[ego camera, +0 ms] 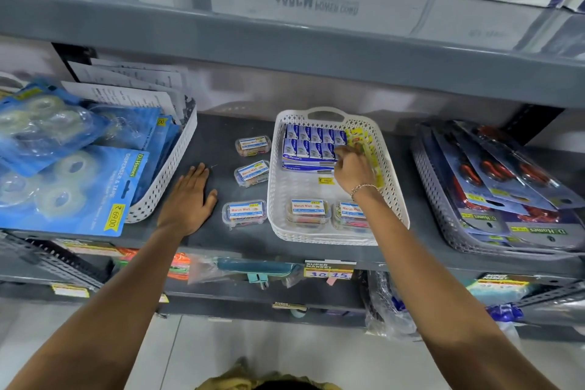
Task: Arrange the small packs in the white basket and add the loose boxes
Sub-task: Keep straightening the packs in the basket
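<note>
A white perforated basket point(392, 196) stands on the grey shelf. Blue-and-white small packs point(311, 142) lie in rows at its far end, with yellow packs point(359, 136) along the right wall. My right hand point(353, 168) is inside the basket, fingers closed on a yellow pack beside the blue ones. Two clear plastic boxes point(307, 211) with blue labels sit at the basket's near end. Three more clear boxes point(244, 213) lie loose on the shelf just left of the basket. My left hand point(190, 199) rests flat on the shelf, fingers spread, holding nothing.
A white basket of blue tape packs point(72, 168) fills the left of the shelf. A grey basket of red-handled scissors packs point(506, 180) sits at the right. The upper shelf point(285, 41) overhangs closely. Goods hang from the shelf below.
</note>
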Available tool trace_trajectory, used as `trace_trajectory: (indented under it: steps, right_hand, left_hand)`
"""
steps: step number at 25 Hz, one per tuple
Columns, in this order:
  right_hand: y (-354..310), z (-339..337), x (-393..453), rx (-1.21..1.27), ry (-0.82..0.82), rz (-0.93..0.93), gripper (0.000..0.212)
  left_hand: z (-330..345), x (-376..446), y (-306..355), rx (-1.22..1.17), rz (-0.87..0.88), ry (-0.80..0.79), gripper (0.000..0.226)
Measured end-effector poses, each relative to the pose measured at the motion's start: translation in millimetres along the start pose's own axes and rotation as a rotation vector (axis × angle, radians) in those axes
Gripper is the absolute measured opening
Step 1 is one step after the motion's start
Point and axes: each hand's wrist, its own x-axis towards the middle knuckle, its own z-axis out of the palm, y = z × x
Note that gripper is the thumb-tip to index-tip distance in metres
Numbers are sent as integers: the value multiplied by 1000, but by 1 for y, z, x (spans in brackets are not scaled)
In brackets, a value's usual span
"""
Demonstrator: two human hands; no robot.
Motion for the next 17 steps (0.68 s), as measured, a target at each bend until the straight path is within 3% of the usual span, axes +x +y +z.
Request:
trace_trajectory:
  steps: [5, 10, 14, 17]
  right_hand:
    - [2, 10, -8, -161, -110, -37, 55]
    - [-8, 8, -4, -193, -137, -38, 59]
    - [-11, 9, -6, -300, -249, -87, 70]
    - [-13, 11, -9, -328, -198, -33, 70]
  left_hand:
    - [1, 2, -3, 2, 6, -1, 62]
    - [1, 0, -3, 14, 11, -3, 61]
    - [0, 0, -3, 10, 22, -5, 62]
    - [-1, 1, -3, 13, 23, -4, 62]
